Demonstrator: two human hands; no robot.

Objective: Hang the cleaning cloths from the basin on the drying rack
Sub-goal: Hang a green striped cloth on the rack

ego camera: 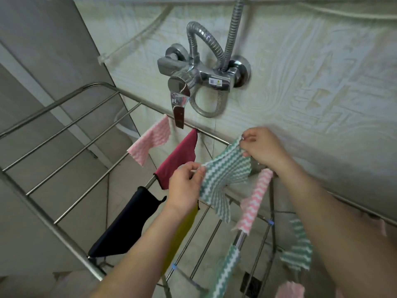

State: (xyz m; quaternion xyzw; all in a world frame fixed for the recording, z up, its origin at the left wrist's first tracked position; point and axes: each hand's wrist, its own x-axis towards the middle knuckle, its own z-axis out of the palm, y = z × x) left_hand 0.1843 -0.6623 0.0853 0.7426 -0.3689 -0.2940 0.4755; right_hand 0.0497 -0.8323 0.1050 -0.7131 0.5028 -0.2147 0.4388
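Two hands stretch one green cloth (225, 177) between them above the rack (64, 134). The left hand (184, 183) pinches the near corner between thumb and fingers, and the right hand (264, 147) pinches the far corner up by the wall-side rail. The cloth is in the air, not yet draped over any bar. Its loose lower edge hangs close beside a pink cloth (254, 203) already on the rack.

Both grips are fingertip pinches at the corners, so the likeliest mishap is a corner pulling free as the cloth is laid. It would then probably fall through the gaps between the bars to the floor. Laid carelessly, it could land over the pink cloth or drag it off its bar, since the two are so close. Draped with most of its length on one side, it may slide off under its own weight.

Further out, a maroon cloth (178, 160), a navy cloth (126, 224), a yellow cloth (182, 231) partly hidden by the left forearm, and a far pink cloth (150, 143) hang along the bars. A low green cloth (225, 272) and a right green cloth (298, 250) hang nearer the camera. A tap (189, 82) on the wall (322, 82) has its lever hanging just above the far rail, with a hose (228, 39) looped behind. A hand lifted that way could knock it.
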